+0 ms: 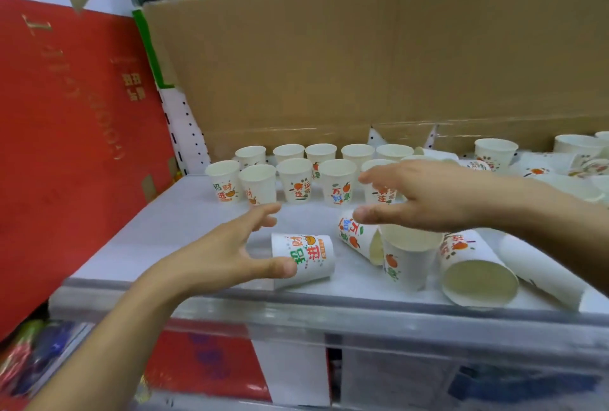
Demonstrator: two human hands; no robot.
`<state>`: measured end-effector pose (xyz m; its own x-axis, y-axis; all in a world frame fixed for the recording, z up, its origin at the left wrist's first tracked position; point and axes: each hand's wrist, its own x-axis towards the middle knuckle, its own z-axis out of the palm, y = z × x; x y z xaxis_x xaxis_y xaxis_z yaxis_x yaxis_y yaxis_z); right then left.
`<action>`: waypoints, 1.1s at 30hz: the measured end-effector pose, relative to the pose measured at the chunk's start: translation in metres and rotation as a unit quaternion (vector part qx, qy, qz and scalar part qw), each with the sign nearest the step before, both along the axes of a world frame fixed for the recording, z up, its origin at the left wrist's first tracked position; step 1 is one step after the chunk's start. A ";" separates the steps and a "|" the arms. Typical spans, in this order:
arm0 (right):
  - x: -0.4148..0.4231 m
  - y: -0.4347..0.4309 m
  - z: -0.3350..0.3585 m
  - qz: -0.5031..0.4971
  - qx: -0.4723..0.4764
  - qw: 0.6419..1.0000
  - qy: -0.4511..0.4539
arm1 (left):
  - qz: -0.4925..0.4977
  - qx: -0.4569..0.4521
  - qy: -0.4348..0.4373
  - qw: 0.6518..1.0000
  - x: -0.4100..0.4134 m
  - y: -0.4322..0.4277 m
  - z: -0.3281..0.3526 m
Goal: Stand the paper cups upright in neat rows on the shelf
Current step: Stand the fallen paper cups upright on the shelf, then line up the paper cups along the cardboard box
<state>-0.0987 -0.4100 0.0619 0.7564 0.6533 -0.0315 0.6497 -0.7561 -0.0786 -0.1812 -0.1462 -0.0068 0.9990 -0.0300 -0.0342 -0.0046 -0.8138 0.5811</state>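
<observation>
Lower left, the left hand (227, 252) reaches, spread and empty, for a tipped paper cup (304, 260). The right hand (428, 199) hovers open at centre; next, I'd say, grip and right it.

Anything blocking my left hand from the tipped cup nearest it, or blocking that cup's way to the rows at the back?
Nothing visible. The left hand is open right beside the lying cup, thumb by its end. Only bare shelf lies between that cup and the front row.
</observation>
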 end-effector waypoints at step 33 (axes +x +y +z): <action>0.045 0.108 -0.012 0.035 -0.052 0.997 0.037 | -0.066 0.000 -0.031 0.997 0.048 0.049 0.029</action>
